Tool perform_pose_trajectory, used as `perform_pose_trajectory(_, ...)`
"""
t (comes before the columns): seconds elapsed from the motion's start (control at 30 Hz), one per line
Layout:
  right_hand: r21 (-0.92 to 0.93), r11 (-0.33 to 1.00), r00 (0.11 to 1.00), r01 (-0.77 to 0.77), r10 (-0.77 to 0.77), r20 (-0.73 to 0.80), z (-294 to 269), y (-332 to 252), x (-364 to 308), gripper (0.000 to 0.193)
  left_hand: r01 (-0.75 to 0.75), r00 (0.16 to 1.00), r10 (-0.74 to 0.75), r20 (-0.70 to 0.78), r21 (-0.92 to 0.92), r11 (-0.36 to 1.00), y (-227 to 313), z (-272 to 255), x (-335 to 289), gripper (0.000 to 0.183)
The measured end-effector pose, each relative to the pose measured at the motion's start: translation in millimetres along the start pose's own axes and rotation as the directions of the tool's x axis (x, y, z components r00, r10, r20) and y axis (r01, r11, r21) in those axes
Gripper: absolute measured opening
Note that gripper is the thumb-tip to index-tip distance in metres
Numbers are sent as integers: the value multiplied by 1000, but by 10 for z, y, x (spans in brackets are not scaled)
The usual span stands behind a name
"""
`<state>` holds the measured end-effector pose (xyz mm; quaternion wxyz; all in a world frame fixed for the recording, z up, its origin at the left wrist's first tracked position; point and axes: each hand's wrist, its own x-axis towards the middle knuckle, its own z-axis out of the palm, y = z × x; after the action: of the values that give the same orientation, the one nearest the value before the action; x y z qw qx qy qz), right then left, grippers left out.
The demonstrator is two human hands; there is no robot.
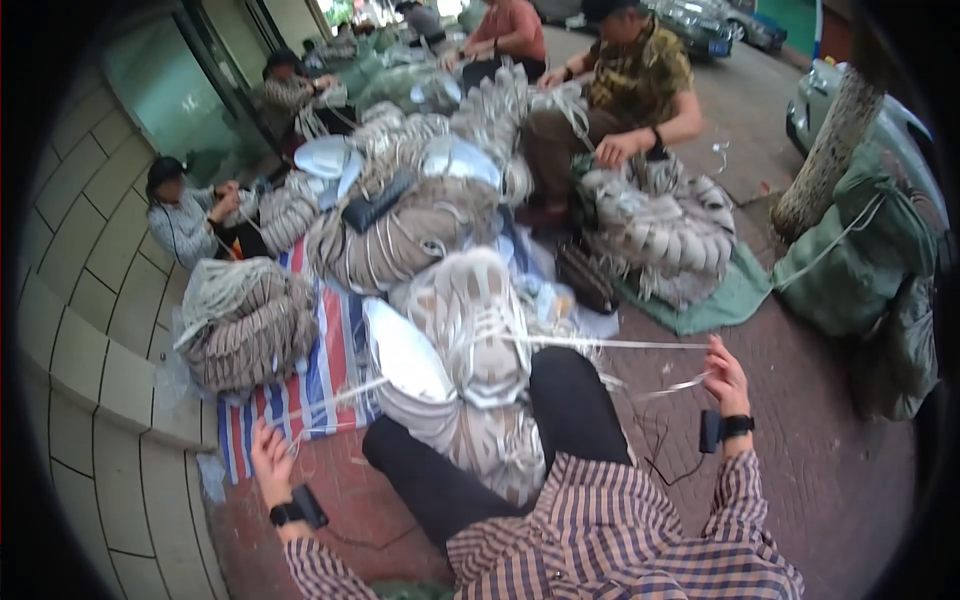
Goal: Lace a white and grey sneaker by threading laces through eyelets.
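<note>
A white and beige shoe upper (488, 345) sits between my knees, its toe toward me and laces threaded through its front. My left hand (272, 460) is out low on the left, closed on a white shoelace (335, 402) that runs back toward the shoe. Held out on the right, my right hand (727, 375) pinches another white shoelace (640, 344), pulled straight and nearly level. A loose lace end hangs near that hand. Beside the shoe upper leans a smooth white curved piece (405, 355). More shoe uppers (500, 445) are stacked beneath, in my lap.
Bundles of shoe uppers (250, 335) lie on a striped sheet (340, 355). Several people sit around the pile; one handles laces (572, 108) at the back right. Green sacks (845, 270) stand by a tree trunk (835, 150). A tiled wall (80, 290) borders the left.
</note>
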<state>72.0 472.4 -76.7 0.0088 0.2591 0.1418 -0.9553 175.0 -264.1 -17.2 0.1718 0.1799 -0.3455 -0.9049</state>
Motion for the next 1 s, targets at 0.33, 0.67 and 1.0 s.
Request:
perform_pose_trajectory(0.33,-303,779,827,550,-559,64,-1094,-1122,268,22,-482,848,469,-247,7,876,731,-1026,-188,38)
perform_pose_trajectory(0.67,-870,297,859,393,218,462,960,1607,541,22,-178,969,-69,236,869,461,-1212,1661,12,18)
perform_pose_trajectory(1.0,-927,232,918,294,202,342,1361,2257,597,20,-658,751,-68,656,738,-150,-2138,2092,408,15)
